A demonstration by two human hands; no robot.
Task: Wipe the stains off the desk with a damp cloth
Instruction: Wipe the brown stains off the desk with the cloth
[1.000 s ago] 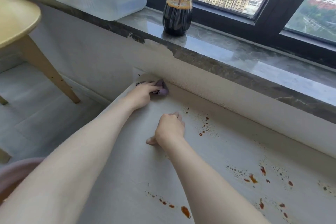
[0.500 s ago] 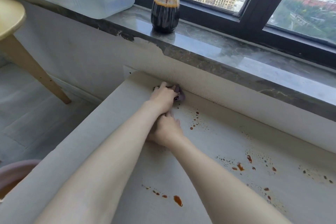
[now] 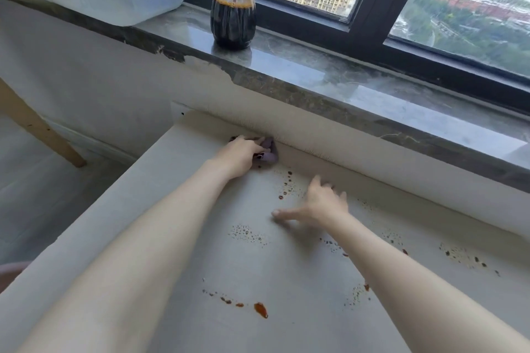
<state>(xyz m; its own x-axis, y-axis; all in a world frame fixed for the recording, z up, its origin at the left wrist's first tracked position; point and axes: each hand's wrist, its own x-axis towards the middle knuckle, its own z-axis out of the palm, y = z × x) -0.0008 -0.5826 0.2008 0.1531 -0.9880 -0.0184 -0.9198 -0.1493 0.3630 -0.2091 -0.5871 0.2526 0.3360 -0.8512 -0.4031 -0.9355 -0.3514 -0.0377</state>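
Head view, from my remote station: the left hand curls around a purple cloth, pressing it on the desk at 12 o'clock, by the back edge. At 4 o'clock from it, the right hand lies spread wide, holding nothing. Brown stains dot the desk from 6 to 3 o'clock. A dark bottle stands on the windowsill.

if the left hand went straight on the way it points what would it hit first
Most likely the pale wall under the windowsill; the purple cloth in the left hand seems nearly against it, though depth is unclear.
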